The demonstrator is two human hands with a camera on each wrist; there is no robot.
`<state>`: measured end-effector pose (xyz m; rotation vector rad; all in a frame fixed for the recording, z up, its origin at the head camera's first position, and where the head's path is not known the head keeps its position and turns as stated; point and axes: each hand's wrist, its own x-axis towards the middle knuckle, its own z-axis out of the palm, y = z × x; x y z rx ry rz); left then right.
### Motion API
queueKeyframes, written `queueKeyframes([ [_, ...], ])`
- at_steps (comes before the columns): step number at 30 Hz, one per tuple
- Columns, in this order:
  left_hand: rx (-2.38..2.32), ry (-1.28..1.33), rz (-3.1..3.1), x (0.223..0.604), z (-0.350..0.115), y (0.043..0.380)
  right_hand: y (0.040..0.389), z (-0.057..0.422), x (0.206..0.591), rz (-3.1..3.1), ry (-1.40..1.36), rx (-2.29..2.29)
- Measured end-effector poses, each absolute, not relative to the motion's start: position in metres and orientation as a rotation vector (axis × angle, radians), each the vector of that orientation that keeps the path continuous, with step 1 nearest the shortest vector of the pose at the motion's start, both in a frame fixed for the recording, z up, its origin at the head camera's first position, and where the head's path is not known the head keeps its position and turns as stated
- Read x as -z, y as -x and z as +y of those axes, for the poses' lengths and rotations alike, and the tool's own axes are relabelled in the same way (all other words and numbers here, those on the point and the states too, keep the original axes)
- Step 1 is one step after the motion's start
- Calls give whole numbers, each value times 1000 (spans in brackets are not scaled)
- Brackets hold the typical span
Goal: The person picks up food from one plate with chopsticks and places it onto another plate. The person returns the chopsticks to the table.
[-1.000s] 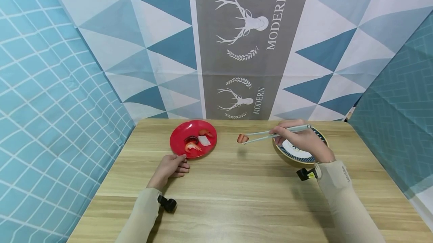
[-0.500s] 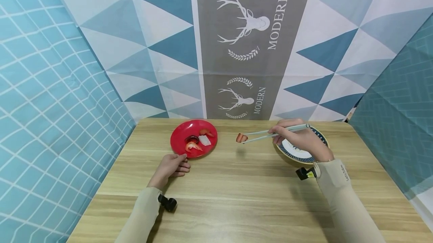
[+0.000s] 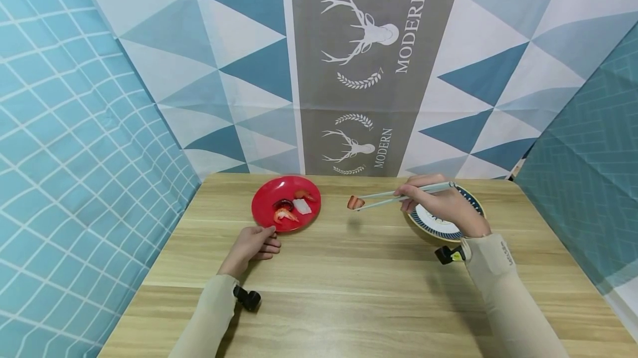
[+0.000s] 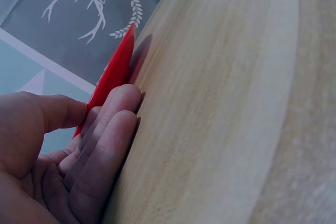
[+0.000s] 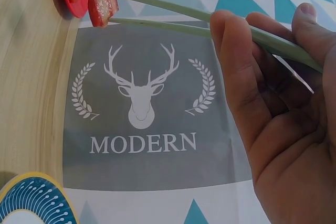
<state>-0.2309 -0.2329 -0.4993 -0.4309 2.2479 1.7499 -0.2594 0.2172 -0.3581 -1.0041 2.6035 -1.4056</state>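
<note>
My right hand (image 3: 438, 203) holds a pair of pale green chopsticks (image 5: 157, 8). Pinched between their tips is a small reddish-brown, striped piece of food (image 3: 355, 203), raised over the table between the two plates. At the left, my left hand (image 3: 251, 247) grips the near rim of a red plate (image 3: 261, 203), thumb on top and fingers below, as the left wrist view shows. On that plate lie a shrimp (image 3: 285, 215), a dark brown ring-like piece (image 3: 283, 203), a white chunk (image 3: 302, 206) and an orange-red piece (image 3: 304, 195).
A patterned plate (image 3: 438, 229) with a blue band and yellow rim stands at the right, partly hidden under my right hand. The wooden table (image 3: 319, 291) ends at a printed cloth backdrop (image 3: 369, 142). Blue cloths (image 3: 75, 125) hang at both sides.
Almost nothing differs. The chopsticks and the striped piece have shifted very slightly to the left; the left hand stays on the red plate's rim.
</note>
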Motion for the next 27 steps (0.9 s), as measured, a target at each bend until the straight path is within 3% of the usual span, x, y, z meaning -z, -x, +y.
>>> queueKeyframes([
  [27,-1759,419,2247,500,-233,231,261,207,359,2581,1021,1437],
])
